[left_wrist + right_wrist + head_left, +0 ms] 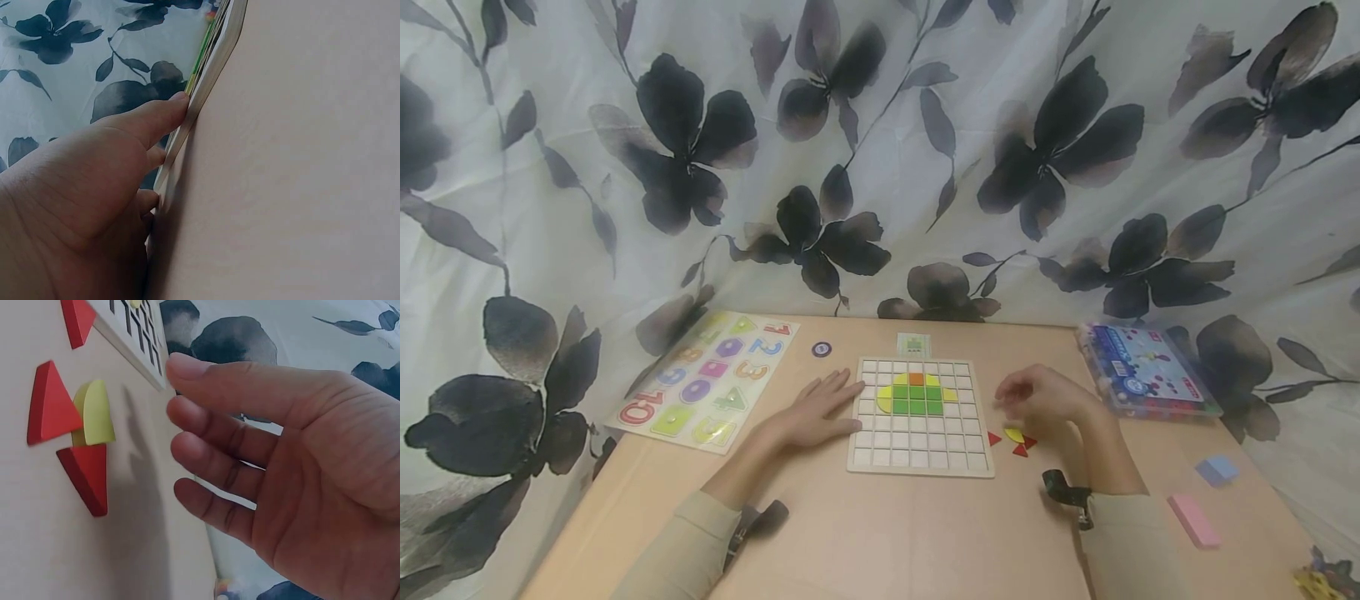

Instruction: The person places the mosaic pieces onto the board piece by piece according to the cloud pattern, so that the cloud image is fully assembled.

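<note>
A white grid board [921, 446] lies on the wooden table, with a green, yellow and orange tile figure [917, 393] set in its upper rows. My left hand [817, 410] lies flat on the table, fingers straight, touching the board's left edge [187, 128]. My right hand [1037, 397] hovers just right of the board with fingers loosely curled and nothing in it [250, 456]. Below it lie red triangle pieces [1022, 447] and a yellow half-round piece [1013, 434]; the wrist view shows the yellow piece [95, 412] between two red triangles [50, 406].
A number puzzle board [707, 379] lies at the left, a round purple token [822, 349] and a small picture card [913, 344] behind the grid. A clear box of pieces [1142, 371] stands at the right; blue [1217, 469] and pink [1193, 520] blocks lie near the right edge. Flowered cloth hangs behind.
</note>
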A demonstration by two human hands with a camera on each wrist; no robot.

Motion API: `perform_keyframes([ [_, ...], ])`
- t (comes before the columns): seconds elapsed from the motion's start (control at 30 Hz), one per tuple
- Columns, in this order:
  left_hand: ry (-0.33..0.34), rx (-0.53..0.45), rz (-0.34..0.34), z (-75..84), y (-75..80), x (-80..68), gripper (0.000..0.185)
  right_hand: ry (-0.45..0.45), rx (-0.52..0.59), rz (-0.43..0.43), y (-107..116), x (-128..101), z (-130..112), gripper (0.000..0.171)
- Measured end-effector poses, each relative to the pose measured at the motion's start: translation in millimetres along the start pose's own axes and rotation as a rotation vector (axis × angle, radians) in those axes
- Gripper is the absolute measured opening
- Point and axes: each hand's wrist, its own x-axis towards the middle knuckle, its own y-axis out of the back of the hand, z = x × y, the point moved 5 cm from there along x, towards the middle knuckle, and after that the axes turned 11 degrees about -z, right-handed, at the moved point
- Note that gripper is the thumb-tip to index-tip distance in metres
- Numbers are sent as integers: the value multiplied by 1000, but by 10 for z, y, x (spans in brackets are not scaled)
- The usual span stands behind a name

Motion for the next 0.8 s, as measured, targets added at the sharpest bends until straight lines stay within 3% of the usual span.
perform_keyframes([
  [0.3, -1, 0, -3, 1, -2, -6, 77, 3, -2, -113, -41, -53, 75, 26],
  [0.53, -7, -2, 1, 8, 0, -12, 77, -70, 124, -199, -140, -53, 148, 26],
  [0.8, 0, -5, -1, 20, 7, -13, 77, -95, 142, -189, -166, -43, 160, 28],
])
